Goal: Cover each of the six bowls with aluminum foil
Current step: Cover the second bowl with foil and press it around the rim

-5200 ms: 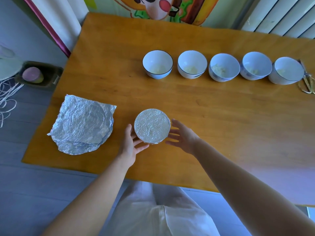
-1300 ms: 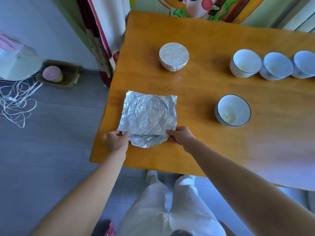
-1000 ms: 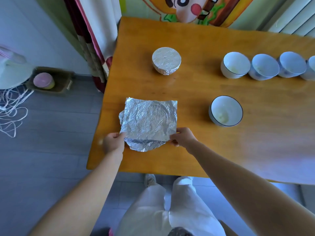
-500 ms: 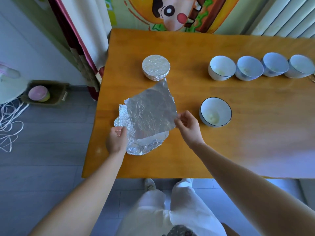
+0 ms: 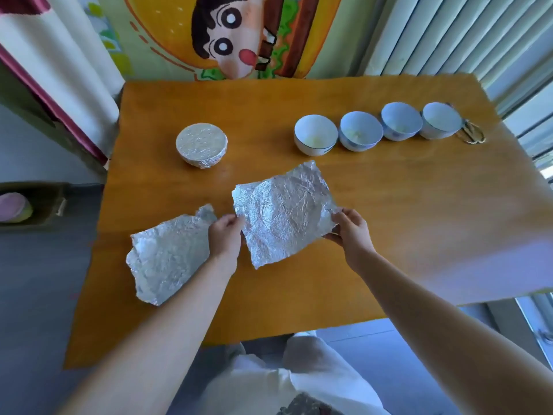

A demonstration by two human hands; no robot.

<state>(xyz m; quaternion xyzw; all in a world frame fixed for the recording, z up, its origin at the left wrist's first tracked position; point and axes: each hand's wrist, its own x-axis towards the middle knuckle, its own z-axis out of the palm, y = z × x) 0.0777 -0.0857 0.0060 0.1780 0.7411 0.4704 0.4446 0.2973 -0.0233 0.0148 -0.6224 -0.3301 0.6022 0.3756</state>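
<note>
At the near left of the counter (image 5: 419, 220) a crumpled foil pile (image 5: 167, 256) is lying flat; how many sheets are making it up cannot be told. Far from it, a covered bowl (image 5: 201, 148) is sitting alone, its foil pressed tight over the rim.

The left hand (image 5: 226, 235) is pinching the left edge of a single sheet (image 5: 284, 211), and the right hand (image 5: 351, 227) is pinching its right edge. Both hands are clamped on the sheet and holding it spread between them above the middle of the counter. The sheet is looking close to square, so no long axis is standing out. It is hanging skewed, one corner pointing near and the opposite corner pointing far-right.

That far-right corner is aiming at the row of open bowls along the far right. Four are showing: first bowl (image 5: 315, 134), second bowl (image 5: 361, 135), third bowl (image 5: 401, 121) and fourth bowl (image 5: 442, 120), standing close side by side. From the hands the first bowl is lying far and a little right, and the right hand is the nearer one to it.

So the count is running one covered, four open. A sixth bowl is not showing; whether it is sitting under the raised sheet cannot be told. Scissors (image 5: 472, 135) are lying just right of the fourth bowl.
</note>
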